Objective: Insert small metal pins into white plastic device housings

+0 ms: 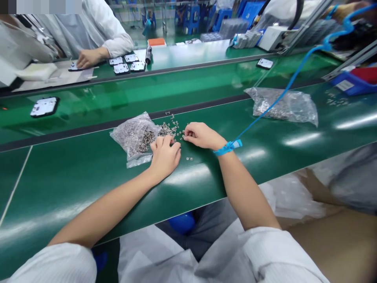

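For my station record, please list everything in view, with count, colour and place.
near bench: 1, green, foreground
belt: 1, green, middle
far bench: 1, green, background
left bag of parts: 1, clear, near bench
right bag: 1, clear, near bench
loose parts: many, silvery, near bench
flat units: at least six, white and black, belt and far bench
bin: 1, blue, near bench, right
tool: 1, dark, far bench
flat item: 1, orange, far bench
boxy unit: 1, white, far bench
stools: several, blue, background
other people's hands: at least 2, bare, top left, top right
strap with cord: 1, blue, right of loose parts
left hand: 1, bare, beside left bag
right hand: 1, bare, at loose parts
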A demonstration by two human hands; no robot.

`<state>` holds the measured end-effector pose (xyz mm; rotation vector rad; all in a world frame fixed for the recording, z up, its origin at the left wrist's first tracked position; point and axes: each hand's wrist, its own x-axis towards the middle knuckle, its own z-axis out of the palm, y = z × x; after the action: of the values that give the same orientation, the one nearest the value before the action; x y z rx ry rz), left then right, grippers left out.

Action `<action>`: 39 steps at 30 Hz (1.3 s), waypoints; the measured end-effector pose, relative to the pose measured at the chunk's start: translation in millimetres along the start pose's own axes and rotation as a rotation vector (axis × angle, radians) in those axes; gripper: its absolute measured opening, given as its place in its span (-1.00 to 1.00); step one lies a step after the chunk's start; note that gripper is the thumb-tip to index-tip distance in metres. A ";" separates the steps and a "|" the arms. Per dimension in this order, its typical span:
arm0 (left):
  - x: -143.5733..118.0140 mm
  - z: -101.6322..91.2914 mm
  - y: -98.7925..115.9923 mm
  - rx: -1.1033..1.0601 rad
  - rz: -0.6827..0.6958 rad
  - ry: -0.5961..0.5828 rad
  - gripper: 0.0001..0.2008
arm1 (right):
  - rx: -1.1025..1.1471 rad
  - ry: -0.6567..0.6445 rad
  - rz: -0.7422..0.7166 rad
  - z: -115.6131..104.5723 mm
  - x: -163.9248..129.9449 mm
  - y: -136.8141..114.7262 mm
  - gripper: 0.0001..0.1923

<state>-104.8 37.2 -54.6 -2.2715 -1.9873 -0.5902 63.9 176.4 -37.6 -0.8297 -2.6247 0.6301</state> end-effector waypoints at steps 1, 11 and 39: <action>0.3 0.4 -0.7 -0.008 0.002 0.009 -0.84 | 0.020 0.013 -0.008 -0.4 -0.4 -0.7 -0.96; 1.9 1.0 -2.6 -0.067 0.043 0.001 -0.86 | 0.239 0.173 0.085 -8.4 -4.4 -4.7 -0.93; 5.4 3.4 -3.2 -0.204 -0.152 0.105 -0.80 | -0.098 0.071 -0.090 1.3 -2.6 -8.9 -0.90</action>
<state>-106.5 43.8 -56.6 -2.1542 -2.1498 -0.9467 61.2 167.8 -34.7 -0.7419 -2.6284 0.4435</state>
